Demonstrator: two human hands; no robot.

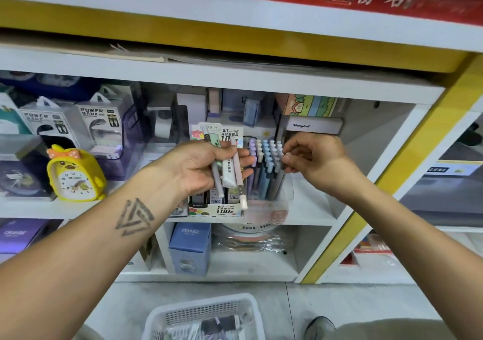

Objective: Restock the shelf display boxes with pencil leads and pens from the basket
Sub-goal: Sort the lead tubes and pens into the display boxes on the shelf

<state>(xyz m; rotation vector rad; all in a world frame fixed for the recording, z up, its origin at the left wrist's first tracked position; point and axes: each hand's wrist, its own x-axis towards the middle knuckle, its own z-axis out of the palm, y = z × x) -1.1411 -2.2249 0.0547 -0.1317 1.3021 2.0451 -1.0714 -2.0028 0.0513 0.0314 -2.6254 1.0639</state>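
My left hand point(206, 167) grips a small bunch of pens point(230, 175) in pale grey, green and pink, held upright in front of the pencil-lead display box point(217, 209). My right hand point(311, 156) pinches the top of one pen among the many upright pens in the clear pen display box point(266, 167) on the middle shelf. The pens there are purple, white, blue and grey. The white basket point(206, 318) stands on the floor below, with dark and white packets inside.
A yellow duck alarm clock point(74, 175) and power bank boxes point(99, 128) stand to the left on the shelf. A blue box point(190, 248) and wrapped goods sit on the lower shelf. A yellow post point(392, 172) borders the shelf unit on the right.
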